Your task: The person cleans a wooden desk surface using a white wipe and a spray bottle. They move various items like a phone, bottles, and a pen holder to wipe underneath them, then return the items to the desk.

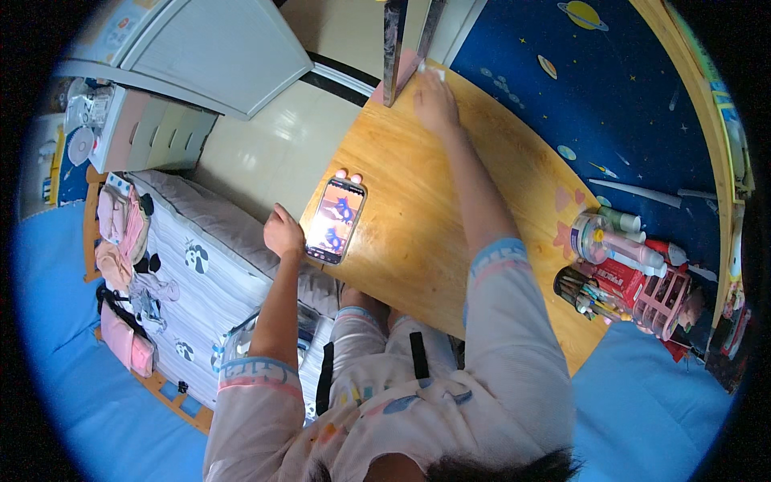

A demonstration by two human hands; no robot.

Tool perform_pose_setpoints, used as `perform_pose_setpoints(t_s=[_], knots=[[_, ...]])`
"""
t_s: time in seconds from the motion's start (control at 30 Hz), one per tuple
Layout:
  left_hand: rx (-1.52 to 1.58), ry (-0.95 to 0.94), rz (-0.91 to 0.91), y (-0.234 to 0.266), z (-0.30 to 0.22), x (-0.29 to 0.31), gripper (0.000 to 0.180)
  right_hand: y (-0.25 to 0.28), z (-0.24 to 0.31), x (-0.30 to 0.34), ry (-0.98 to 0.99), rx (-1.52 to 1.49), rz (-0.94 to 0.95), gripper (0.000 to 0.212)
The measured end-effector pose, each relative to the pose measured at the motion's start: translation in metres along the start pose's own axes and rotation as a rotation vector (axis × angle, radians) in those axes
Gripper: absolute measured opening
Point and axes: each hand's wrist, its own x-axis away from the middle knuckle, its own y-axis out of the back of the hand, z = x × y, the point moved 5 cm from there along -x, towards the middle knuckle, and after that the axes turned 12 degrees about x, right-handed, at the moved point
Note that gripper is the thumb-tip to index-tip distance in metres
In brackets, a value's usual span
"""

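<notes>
My right hand (436, 103) reaches across to the far end of the wooden table (401, 241). Its fingers press on a small white tissue or cloth (434, 71), only partly visible beyond the fingertips. At the table's left edge is my left hand (283, 231), curled into a loose fist with nothing showing in it. A phone (337, 221) with a lit screen lies on the tabletop just right of that fist. Two small pink round pieces (348, 176) stick out at the phone's far end.
Dark upright posts (393, 52) rise at the table's far end. On the right stand a clear bottle (593, 238), a pen holder (572, 287) and a pink basket (662, 305). A bed with panda bedding (217, 297) and folded clothes (120, 217) lies left, near drawers (157, 132).
</notes>
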Motion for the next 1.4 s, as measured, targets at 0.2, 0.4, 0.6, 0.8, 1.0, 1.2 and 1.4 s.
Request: perform_pose_setpoints(t_s=[0.2, 0.4, 0.6, 0.8, 1.0, 1.2, 1.4], knots=[[-0.003, 0.003, -0.013, -0.003, 0.005, -0.001, 0.056, 0.028, 0.070, 0.131, 0.375, 0.035, 0.070, 0.047], [0.014, 0.020, -0.009, -0.001, -0.003, -0.001, 0.055, 0.017, -0.004, 0.028, 0.170, 0.194, -0.163, 0.046], [-0.025, 0.000, -0.026, 0.001, -0.002, 0.000, 0.054, 0.020, 0.007, -0.002, -0.173, -0.122, 0.141, 0.046], [0.007, 0.005, 0.003, -0.003, 0.010, -0.003, 0.055, 0.033, 0.076, 0.131, 0.410, -0.022, 0.027, 0.048], [0.004, 0.001, 0.013, -0.002, 0.001, -0.004, 0.055, 0.010, -0.005, 0.034, 0.101, 0.108, -0.087, 0.050], [0.002, 0.004, 0.025, -0.001, 0.005, -0.006, 0.055, 0.005, -0.041, -0.004, -0.126, 0.078, -0.029, 0.052], [0.032, 0.018, 0.021, 0.002, 0.002, -0.003, 0.056, 0.022, -0.106, 0.076, -0.325, 0.000, -0.046, 0.055]])
